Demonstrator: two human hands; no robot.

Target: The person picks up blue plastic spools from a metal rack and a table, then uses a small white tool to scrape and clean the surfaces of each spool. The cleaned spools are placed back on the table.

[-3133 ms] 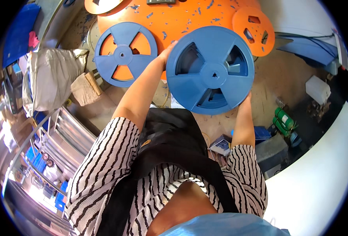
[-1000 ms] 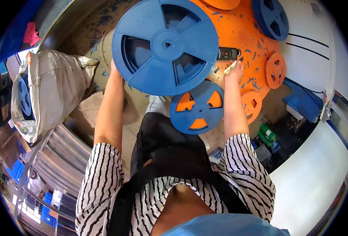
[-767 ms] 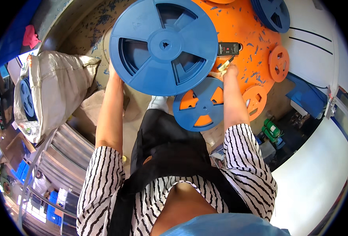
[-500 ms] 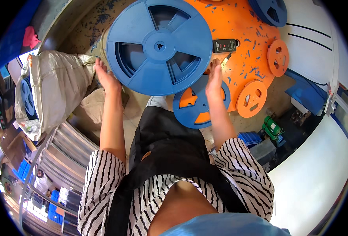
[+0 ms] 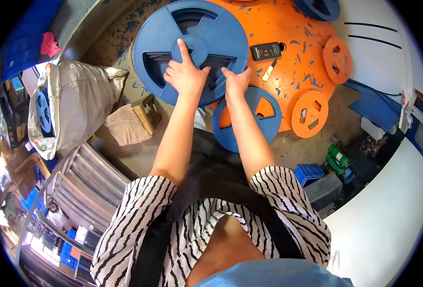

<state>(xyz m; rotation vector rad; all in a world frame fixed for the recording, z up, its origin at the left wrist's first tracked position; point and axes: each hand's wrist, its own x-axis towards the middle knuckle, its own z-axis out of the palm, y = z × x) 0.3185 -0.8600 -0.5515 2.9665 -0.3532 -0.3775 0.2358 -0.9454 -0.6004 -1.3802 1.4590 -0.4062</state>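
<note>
Pressing large blue reel (image 5: pixel 192 48) onto orange worktop (image 5: pixel 297 62).
Left hand (image 5: pixel 185 74) spread flat, right hand (image 5: pixel 236 81) gripping near rim; reel appears laid down, release outstanding; smaller reel (image 5: pixel 264 115) beside right hand.

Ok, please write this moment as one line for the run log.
left hand: flat on large blue plastic reel | right hand: on its lower edge | reel: on round orange table
</note>
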